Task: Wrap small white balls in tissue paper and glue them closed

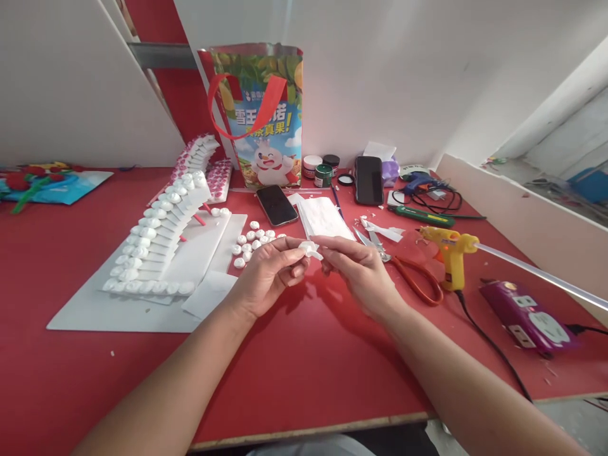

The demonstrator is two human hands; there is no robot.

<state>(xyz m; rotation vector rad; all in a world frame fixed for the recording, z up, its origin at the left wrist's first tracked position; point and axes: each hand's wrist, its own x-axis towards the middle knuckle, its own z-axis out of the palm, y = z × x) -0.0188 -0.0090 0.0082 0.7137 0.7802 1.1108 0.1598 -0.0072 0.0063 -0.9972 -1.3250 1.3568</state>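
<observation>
Between the fingertips of both hands is a small folded strip of white paper (311, 249), held over the red table. My left hand (268, 272) pinches its left side and my right hand (358, 269) pinches its right side. Just behind my left hand sit several small white paper rosettes (250, 236) in a cluster. A stack of white paper sheets (323, 217) lies beyond my fingers. Scissors with red handles (418, 278) rest to the right of my right hand, beside cut paper scraps (384, 231).
A yellow glue gun (451, 250) and a purple power strip (529, 316) are at right. At left, a curved row of white rosettes (147, 231) stands on white board (85, 310). Phones (277, 204), paint jars (323, 175), a green cutter (422, 215) and a printed bag (266, 126) are behind.
</observation>
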